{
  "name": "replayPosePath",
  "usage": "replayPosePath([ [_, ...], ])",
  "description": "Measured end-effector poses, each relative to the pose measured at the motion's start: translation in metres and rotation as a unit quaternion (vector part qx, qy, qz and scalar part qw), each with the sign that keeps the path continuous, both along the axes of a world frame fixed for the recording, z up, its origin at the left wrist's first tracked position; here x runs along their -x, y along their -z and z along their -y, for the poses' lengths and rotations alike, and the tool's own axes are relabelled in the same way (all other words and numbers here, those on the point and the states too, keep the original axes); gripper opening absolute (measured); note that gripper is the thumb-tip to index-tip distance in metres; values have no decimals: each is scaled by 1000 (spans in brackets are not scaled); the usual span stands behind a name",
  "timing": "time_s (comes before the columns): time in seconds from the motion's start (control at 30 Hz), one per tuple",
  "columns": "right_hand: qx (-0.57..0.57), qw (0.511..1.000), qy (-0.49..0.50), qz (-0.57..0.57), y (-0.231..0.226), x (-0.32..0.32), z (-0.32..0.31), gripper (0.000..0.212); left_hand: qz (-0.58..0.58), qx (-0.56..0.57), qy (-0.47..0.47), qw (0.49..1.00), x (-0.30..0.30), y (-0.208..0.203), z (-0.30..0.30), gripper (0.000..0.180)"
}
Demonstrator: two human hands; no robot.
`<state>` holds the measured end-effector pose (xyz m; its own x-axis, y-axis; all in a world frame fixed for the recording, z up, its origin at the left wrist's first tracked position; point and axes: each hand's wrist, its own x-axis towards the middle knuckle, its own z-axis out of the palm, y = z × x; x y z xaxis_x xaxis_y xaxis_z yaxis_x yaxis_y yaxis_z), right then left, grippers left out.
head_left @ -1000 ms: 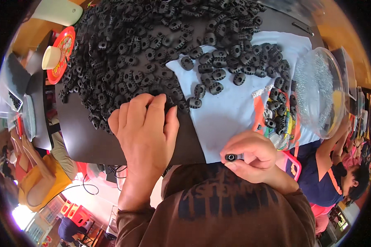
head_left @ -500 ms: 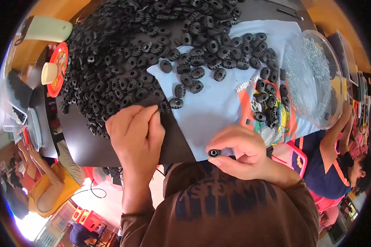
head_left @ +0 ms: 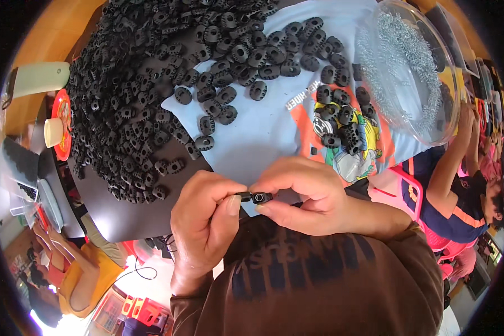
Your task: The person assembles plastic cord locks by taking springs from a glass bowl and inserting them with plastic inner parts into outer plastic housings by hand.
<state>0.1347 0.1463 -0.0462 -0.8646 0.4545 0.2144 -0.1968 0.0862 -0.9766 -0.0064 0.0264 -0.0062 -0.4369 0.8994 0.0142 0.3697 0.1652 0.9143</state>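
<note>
Room for a hand is left on the near left, where a bare strip of counter [head_left: 131, 218] is bounded on its far side by a dense pile of black pieces [head_left: 123, 103]. A second passage is offered low over the light blue cloth [head_left: 243, 137], but it is narrowed on the right by a loose cluster [head_left: 341, 115] and closed farther off by a scattered band [head_left: 269, 56]. The far right is blocked by a clear tub [head_left: 451, 103]; the near middle is occupied by the left hand [head_left: 204, 221] and right hand [head_left: 313, 193].

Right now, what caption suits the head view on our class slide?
Left hand and right hand pinch small black parts near a heap of black pieces.
</note>
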Motion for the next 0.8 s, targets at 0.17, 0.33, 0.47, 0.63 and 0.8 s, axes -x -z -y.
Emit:
replayPosePath([
  [0.17, 4, 1000, 8, 3, 0, -1, -1, 23, -61, -12, -50, 997, -10, 4, 1, 14],
  [0.33, 10, 1000, 13, 6, 1, -1, 0, 23, -139, -30, -46, 989, -14, 6, 3, 20],
  [0.47, 11, 1000, 16, -3, 1, 0, 1, 23, -222, -71, -23, 972, -12, 11, 3, 25],
  [0.63, 19, 1000, 11, 7, 1, -2, 0, 22, -258, -100, -31, 960, -16, 18, 1, 28],
  [0.8, 20, 1000, -1, -4, 2, -2, -1, 23, -54, -33, -56, 996, -16, 10, 5, 28],
])
